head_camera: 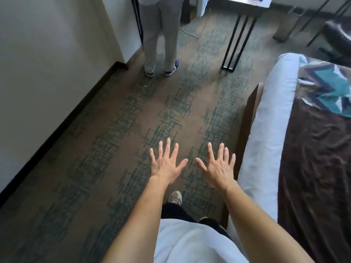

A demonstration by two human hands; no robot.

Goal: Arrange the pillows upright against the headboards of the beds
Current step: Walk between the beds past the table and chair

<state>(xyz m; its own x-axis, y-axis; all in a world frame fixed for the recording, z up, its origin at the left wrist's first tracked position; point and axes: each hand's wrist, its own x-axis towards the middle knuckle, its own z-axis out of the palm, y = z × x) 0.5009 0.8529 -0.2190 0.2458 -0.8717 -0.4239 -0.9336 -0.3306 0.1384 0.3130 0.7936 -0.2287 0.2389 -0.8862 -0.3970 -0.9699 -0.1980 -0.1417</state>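
Left hand (166, 166) and right hand (218, 168) hang side by side above the carpet (114, 149), fingers spread straight, holding nothing. The bed (266, 130), under a brown blanket (319, 168), lines the carpet's right edge. Beyond, a person (161, 35) stands near a table (247, 5).

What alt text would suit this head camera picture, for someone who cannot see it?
A person's left hand and right hand reach forward, open with fingers spread and holding nothing, over patterned carpet. A bed with a brown cover lies at right; another person's legs stand ahead.
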